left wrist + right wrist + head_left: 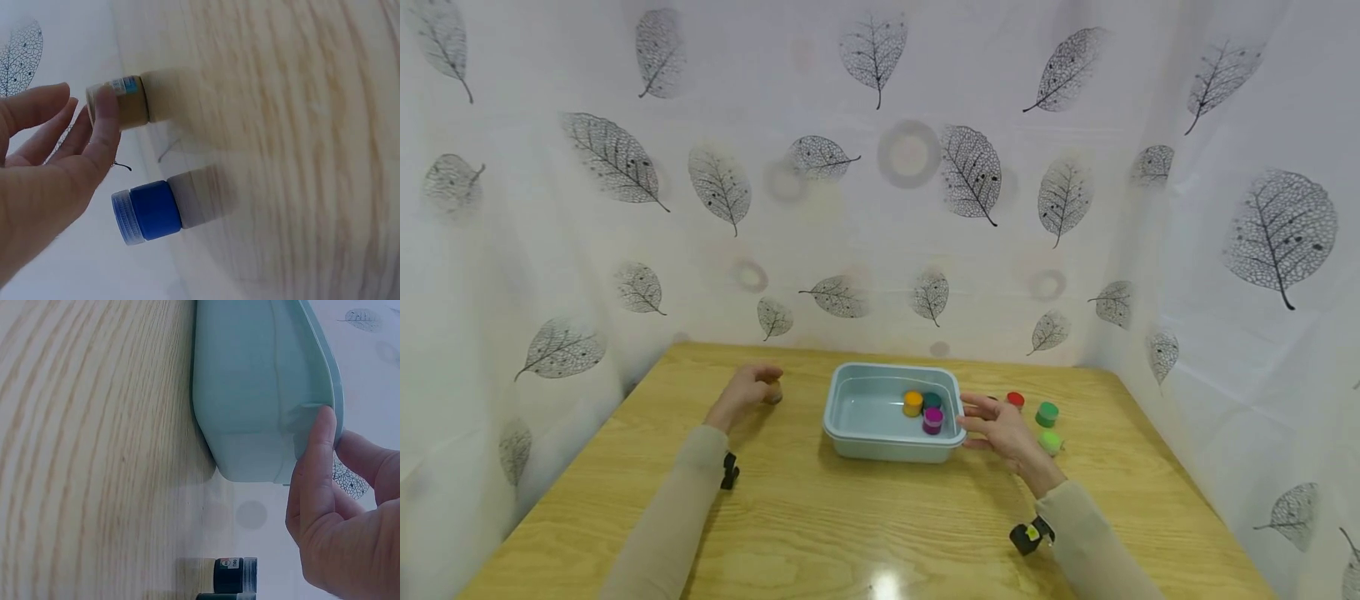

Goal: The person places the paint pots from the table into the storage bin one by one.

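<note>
Pale-blue plastic, the basin (891,451) sits just below mid-frame; we see the right hand (1002,428) touching its rim, fingers outstretched. Left of centre, we find the left hand (745,393) loosely spread (thumb apart) at an ochre paint jar (134,109).

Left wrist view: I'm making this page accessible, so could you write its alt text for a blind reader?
A person's left hand curves beside a small tan cylindrical jar, one finger overlapping it; contact is unclear. A blue cylindrical jar with a clear ribbed lid stands nearby on the same pale wood-grain tabletop, before a white leaf-printed backdrop.
</note>
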A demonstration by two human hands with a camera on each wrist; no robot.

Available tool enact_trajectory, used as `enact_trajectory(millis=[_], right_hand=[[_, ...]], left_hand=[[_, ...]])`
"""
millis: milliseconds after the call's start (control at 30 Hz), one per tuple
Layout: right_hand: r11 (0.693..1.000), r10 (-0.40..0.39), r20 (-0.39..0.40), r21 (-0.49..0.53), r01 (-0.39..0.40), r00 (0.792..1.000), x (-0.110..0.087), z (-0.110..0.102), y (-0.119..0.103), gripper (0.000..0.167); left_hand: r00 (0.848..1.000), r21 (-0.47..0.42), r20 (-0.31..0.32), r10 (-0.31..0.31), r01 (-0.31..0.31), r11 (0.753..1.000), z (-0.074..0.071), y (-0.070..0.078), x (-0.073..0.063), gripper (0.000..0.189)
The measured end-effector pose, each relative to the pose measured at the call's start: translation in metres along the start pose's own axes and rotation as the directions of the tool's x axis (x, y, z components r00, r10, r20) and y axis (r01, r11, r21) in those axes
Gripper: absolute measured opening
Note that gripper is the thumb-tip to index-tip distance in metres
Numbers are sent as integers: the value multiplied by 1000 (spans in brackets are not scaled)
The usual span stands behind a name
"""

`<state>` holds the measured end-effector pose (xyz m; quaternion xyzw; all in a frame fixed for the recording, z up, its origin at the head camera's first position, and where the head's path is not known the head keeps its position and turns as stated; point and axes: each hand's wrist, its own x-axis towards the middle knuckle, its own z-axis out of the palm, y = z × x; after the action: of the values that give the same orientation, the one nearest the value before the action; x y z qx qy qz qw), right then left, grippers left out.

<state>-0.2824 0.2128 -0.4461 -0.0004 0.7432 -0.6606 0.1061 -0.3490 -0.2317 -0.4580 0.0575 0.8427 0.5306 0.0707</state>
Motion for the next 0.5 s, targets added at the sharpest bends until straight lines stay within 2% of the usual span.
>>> enact_trajectory(millis=[167,267,333,500], right_hand=[[1000,-3,-1,1,3,1000,0,0,1,55],[1000,-3,5,-2,3,1000,-1,0,1,56],[1000,-5,7,-1,5,1000,-1,0,1,56],[1000,-6,7,8,6,1000,-1,-1,1,55]], left_hand=[[999,32,27,-35,34,999,-1,-1,-3,52],[996,-6,40,-73,74,997,-1,-4,-2,54],[995,0,39,-91,91,996,-1,-5,-2,55],[993,25,50,-110,108,994,0,-7,-2,57]])
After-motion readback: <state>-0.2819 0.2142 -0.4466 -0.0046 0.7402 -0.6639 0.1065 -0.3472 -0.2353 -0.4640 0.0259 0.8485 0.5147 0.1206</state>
